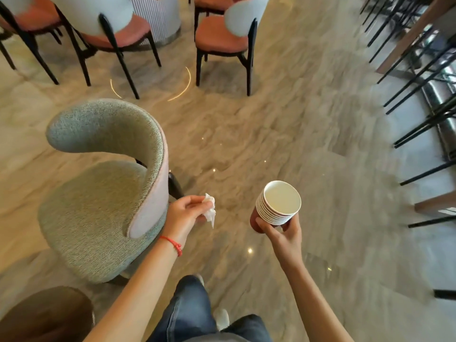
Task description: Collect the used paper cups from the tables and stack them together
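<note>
The stack of paper cups [277,206] sits in the right hand [283,233], carried out in front of the person over the marble floor [271,107], well clear of any table. The fingers [265,227] curl up around the lower red wall of the stack from beneath, so the cups lie above and just beyond the palm. The long axis of the stack runs from the hidden base up to the open mouth, leaning somewhat to the right and toward the camera, and the white inside of the top cup shows plainly. The left hand [187,213] is level with it and near, its fingertips pinching a crumpled white tissue [209,209] beside the grey-green armchair [103,188]. No loose cup shows in this view, and motion blur softens the far chairs [222,38], so the next cup probably lies out of sight. Since the mouth faces upward, any added cup would likely need to come down base first along that axis.
</note>
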Demonstrator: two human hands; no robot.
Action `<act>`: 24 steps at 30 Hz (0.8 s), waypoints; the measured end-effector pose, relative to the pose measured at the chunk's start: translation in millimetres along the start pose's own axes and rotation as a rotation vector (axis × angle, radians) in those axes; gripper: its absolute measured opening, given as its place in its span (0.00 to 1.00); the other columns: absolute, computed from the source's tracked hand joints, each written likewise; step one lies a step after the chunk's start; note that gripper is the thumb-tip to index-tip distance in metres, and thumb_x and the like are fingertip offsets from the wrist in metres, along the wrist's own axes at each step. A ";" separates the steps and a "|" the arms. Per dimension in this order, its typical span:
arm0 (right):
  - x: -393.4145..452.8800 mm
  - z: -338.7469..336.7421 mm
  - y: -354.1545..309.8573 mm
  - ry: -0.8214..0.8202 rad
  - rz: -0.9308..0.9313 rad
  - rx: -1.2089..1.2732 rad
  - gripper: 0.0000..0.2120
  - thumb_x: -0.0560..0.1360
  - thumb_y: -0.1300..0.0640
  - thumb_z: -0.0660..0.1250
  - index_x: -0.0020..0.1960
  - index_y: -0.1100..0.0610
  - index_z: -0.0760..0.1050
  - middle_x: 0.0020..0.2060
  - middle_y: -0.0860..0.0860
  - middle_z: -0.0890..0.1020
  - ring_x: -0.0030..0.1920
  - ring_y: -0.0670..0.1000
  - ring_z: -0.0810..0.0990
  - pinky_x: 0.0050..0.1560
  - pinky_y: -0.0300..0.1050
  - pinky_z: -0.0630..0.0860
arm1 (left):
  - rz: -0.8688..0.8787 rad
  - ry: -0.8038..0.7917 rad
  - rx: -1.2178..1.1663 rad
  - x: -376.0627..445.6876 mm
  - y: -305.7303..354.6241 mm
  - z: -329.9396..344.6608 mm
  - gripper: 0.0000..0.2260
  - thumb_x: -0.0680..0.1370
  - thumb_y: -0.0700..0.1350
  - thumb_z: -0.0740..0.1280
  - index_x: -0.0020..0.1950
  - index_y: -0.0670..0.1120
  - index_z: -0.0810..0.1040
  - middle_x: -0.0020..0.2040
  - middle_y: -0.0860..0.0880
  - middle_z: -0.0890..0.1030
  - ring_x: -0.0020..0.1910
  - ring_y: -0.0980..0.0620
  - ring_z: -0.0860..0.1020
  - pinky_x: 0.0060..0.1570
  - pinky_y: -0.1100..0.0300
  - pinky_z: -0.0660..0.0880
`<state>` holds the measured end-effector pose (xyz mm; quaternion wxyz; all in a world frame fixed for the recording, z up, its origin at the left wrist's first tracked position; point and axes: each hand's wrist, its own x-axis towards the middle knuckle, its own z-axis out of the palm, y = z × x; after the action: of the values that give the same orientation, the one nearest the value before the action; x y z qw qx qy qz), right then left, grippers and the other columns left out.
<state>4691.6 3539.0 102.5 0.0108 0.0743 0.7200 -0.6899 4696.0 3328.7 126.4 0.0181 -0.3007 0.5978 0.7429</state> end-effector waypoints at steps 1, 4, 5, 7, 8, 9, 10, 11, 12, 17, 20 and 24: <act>12.7 1.0 0.0 0.004 -0.002 0.012 0.24 0.61 0.61 0.77 0.53 0.52 0.71 0.46 0.49 0.79 0.43 0.36 0.78 0.39 0.27 0.74 | 0.005 0.004 0.003 11.0 4.7 6.4 0.04 0.70 0.34 0.71 0.42 0.41 0.80 0.30 0.52 0.83 0.30 0.59 0.81 0.33 0.65 0.78; 54.9 7.5 -0.6 0.004 0.003 0.032 0.24 0.64 0.69 0.76 0.53 0.53 0.72 0.48 0.53 0.79 0.44 0.37 0.78 0.38 0.27 0.74 | 0.015 0.011 0.009 49.1 20.7 23.5 0.04 0.71 0.34 0.71 0.42 0.41 0.80 0.33 0.48 0.82 0.32 0.56 0.80 0.37 0.61 0.78; 70.6 10.6 -1.6 0.000 0.001 0.034 0.23 0.65 0.69 0.76 0.54 0.53 0.72 0.49 0.53 0.79 0.45 0.37 0.78 0.38 0.27 0.74 | 0.015 0.007 0.009 63.8 26.1 29.0 0.04 0.71 0.34 0.71 0.42 0.41 0.80 0.34 0.47 0.81 0.33 0.55 0.80 0.39 0.60 0.78; 104.2 18.6 -4.1 -0.001 -0.011 0.030 0.23 0.65 0.69 0.75 0.54 0.53 0.72 0.49 0.53 0.79 0.46 0.38 0.78 0.39 0.27 0.74 | 0.019 -0.010 0.008 95.9 38.6 39.3 0.04 0.71 0.34 0.71 0.42 0.42 0.80 0.33 0.49 0.82 0.32 0.56 0.80 0.35 0.64 0.78; 122.7 22.8 -6.5 0.006 -0.018 0.028 0.23 0.65 0.69 0.76 0.54 0.53 0.72 0.49 0.52 0.79 0.46 0.39 0.78 0.40 0.27 0.74 | 0.022 -0.018 0.009 113.1 46.0 44.9 0.04 0.71 0.34 0.71 0.41 0.43 0.80 0.31 0.51 0.82 0.31 0.58 0.80 0.32 0.66 0.78; 143.2 27.8 -10.4 0.016 -0.026 0.026 0.23 0.65 0.69 0.76 0.54 0.53 0.72 0.48 0.52 0.80 0.46 0.40 0.78 0.40 0.27 0.74 | 0.025 -0.023 0.007 131.3 55.2 50.8 0.05 0.71 0.35 0.71 0.40 0.43 0.80 0.30 0.52 0.82 0.30 0.59 0.81 0.30 0.67 0.77; 164.3 33.5 -15.3 0.019 -0.032 0.027 0.23 0.65 0.69 0.76 0.53 0.52 0.72 0.48 0.52 0.80 0.46 0.40 0.78 0.39 0.27 0.74 | 0.027 -0.026 0.004 149.8 65.4 56.6 0.05 0.71 0.34 0.71 0.40 0.43 0.80 0.29 0.53 0.83 0.30 0.60 0.81 0.29 0.68 0.76; 185.6 39.4 -20.9 0.014 -0.032 0.036 0.23 0.65 0.69 0.75 0.53 0.52 0.72 0.47 0.52 0.80 0.44 0.39 0.79 0.39 0.27 0.74 | 0.028 -0.026 -0.002 168.3 76.5 61.7 0.04 0.71 0.34 0.71 0.41 0.43 0.80 0.28 0.53 0.83 0.29 0.60 0.81 0.29 0.69 0.76; 207.0 45.7 -25.8 0.007 -0.038 0.037 0.23 0.65 0.70 0.75 0.52 0.52 0.72 0.46 0.51 0.80 0.43 0.38 0.79 0.38 0.27 0.74 | 0.030 -0.023 -0.008 187.1 88.2 66.7 0.04 0.71 0.34 0.71 0.41 0.42 0.80 0.28 0.54 0.83 0.29 0.60 0.81 0.29 0.69 0.76; 300.4 71.2 -47.4 0.012 -0.051 0.021 0.23 0.65 0.67 0.77 0.52 0.51 0.72 0.48 0.53 0.80 0.45 0.39 0.78 0.40 0.29 0.75 | 0.065 0.000 -0.018 269.7 141.9 88.6 0.04 0.70 0.33 0.71 0.40 0.42 0.80 0.28 0.52 0.82 0.29 0.58 0.81 0.29 0.67 0.77; 345.6 84.2 -56.2 0.007 -0.053 0.017 0.23 0.64 0.67 0.77 0.52 0.49 0.72 0.47 0.50 0.80 0.45 0.38 0.78 0.40 0.28 0.74 | 0.073 0.005 -0.011 308.9 161.7 101.2 0.04 0.70 0.34 0.72 0.41 0.41 0.80 0.29 0.52 0.83 0.30 0.57 0.81 0.30 0.66 0.77; 410.4 98.7 -64.0 -0.025 -0.049 -0.006 0.23 0.65 0.65 0.77 0.53 0.48 0.72 0.48 0.49 0.80 0.45 0.37 0.78 0.41 0.27 0.73 | 0.064 0.038 -0.054 360.2 182.0 118.7 0.05 0.69 0.34 0.73 0.43 0.40 0.80 0.29 0.51 0.83 0.30 0.57 0.81 0.28 0.67 0.76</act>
<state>4269.4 3476.3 112.8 0.0032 0.0482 0.7233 -0.6888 4280.4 3263.8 129.8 -0.0249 -0.2960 0.5872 0.7530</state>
